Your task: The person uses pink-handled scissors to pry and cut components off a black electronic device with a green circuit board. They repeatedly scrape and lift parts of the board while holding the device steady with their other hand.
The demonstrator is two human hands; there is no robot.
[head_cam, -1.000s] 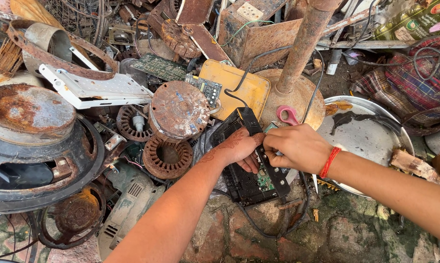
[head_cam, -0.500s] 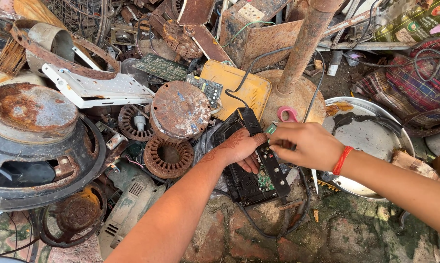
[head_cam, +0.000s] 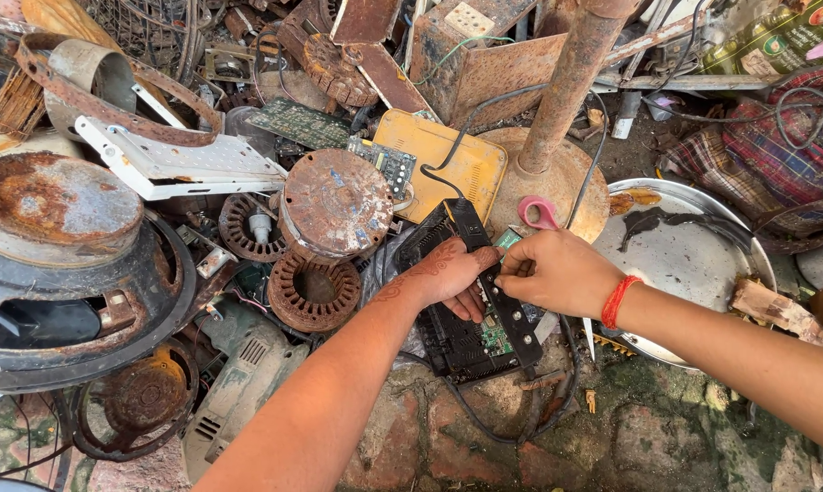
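Both hands meet over a black electronic casing (head_cam: 466, 337) that lies open on the mossy stone ground (head_cam: 667, 437), just in front of the round base of a rusty metal post (head_cam: 566, 87). The left hand (head_cam: 450, 273) rests flat across the casing's upper half, fingers curled down over its edge, pressing on it. The right hand (head_cam: 557, 271) comes in from the side away from the big speaker, its thumb and fingertips pinched together at the narrow black strip (head_cam: 507, 310) that runs along the casing's edge; the grip is tight on that strip or on something small at it, and I cannot tell which. A red thread band (head_cam: 619, 301) circles the right wrist. Inside the casing a green circuit board (head_cam: 495, 335) shows below the hands. A black cable (head_cam: 512, 428) loops out from under the casing over the stones.

Beside the post's base, toward the right arm, sits a dented steel plate (head_cam: 694, 264), and a pink scissor handle (head_cam: 539, 214) lies on the base itself. On the other side of the post is a yellow box (head_cam: 448, 155), then a rusty round motor can (head_cam: 337, 202) and a ribbed stator ring (head_cam: 313, 290). Farthest from the post lies a large rusted speaker (head_cam: 65, 264).
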